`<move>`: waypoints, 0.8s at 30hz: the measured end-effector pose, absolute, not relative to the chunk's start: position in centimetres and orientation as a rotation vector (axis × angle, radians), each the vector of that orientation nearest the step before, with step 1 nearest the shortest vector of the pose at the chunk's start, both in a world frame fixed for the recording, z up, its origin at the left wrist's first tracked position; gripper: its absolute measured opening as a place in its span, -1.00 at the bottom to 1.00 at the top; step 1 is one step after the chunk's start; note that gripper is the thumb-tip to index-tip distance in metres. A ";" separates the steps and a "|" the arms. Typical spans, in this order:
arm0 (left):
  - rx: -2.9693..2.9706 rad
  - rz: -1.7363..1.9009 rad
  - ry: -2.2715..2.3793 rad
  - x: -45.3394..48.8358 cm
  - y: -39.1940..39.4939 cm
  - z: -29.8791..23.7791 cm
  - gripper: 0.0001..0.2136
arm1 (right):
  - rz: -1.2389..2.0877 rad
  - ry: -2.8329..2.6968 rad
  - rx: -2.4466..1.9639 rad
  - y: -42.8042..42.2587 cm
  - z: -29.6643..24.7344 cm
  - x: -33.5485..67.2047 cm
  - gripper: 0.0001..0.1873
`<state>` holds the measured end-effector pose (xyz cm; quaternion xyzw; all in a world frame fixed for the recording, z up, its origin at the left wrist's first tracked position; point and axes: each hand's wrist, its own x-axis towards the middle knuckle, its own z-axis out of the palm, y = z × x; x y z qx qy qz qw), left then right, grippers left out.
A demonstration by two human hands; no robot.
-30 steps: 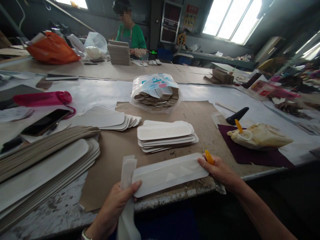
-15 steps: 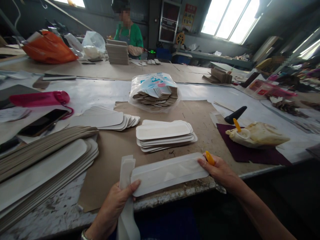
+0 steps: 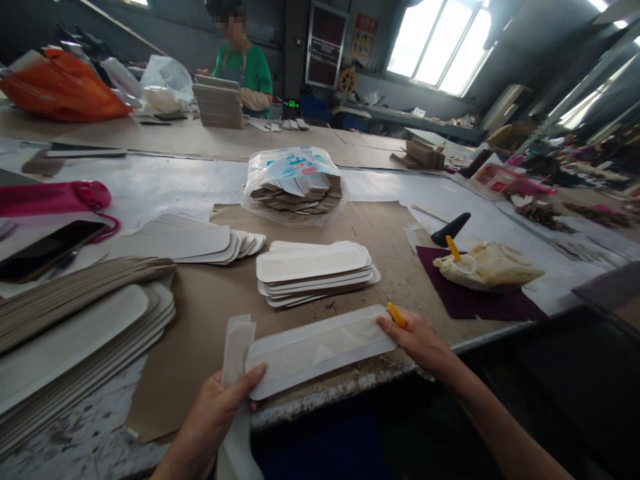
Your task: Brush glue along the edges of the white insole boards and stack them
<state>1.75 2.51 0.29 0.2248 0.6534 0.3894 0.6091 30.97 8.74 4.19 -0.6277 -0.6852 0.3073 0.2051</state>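
A long, round-cornered white board [image 3: 320, 353] with a paler strip along its middle is held up at the table's front edge. My left hand [image 3: 217, 400] grips its left end, thumb on top, along with several white strips [image 3: 237, 350] that hang down past the wrist. At the right end, my right hand [image 3: 413, 337] pinches the board between thumb and fingers. A yellow tool [image 3: 397, 315] sticks out of that same hand; the rest of it is hidden. Just beyond the board lies a pile of similar white boards [image 3: 315, 263].
Stacked long boards [image 3: 70, 340] fill the left side, near a phone [image 3: 53, 250]. A plastic bag of boards [image 3: 297, 187] stands behind. To the right, a cream-coloured bag with a yellow nozzle [image 3: 493, 267] rests on dark cloth [image 3: 445, 293]. A co-worker in green [image 3: 257, 70] is across the table.
The whole view has swung to the right, so things on the table appear further left. Both hands keep their hold on the board, with little visible movement against the table.
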 end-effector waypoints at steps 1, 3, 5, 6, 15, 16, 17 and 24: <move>0.519 0.895 1.523 1.9 2.6 0.4 -0.60 | 0.771 -1.968 -1.773 8.8 3.8 31.1 -0.67; 0.511 0.891 1.550 2.0 2.7 0.4 -0.61 | 0.501 -2.079 -1.823 8.9 3.0 31.2 -0.69; 0.500 0.888 1.572 2.2 2.8 0.4 -0.64 | 0.135 -2.150 -1.858 8.6 2.3 31.1 -0.74; 0.496 0.882 1.576 2.2 2.8 0.5 -0.65 | -0.032 -2.175 -1.858 8.4 2.0 30.9 -0.74; 0.498 0.764 1.625 2.2 3.3 0.0 -0.79 | -0.312 -2.456 -1.113 3.2 -0.7 23.2 -0.69; 0.499 0.752 1.634 2.1 3.4 -0.3 -0.80 | -0.280 -2.473 -1.085 2.9 -1.1 22.4 -0.68; 0.503 0.740 1.641 2.1 3.6 -0.6 -0.80 | -0.260 -2.496 -1.065 2.8 -1.5 21.9 -0.68; 0.466 0.687 1.646 1.7 3.9 -1.2 -0.85 | -0.231 -2.644 -1.224 4.1 -2.0 24.1 -0.65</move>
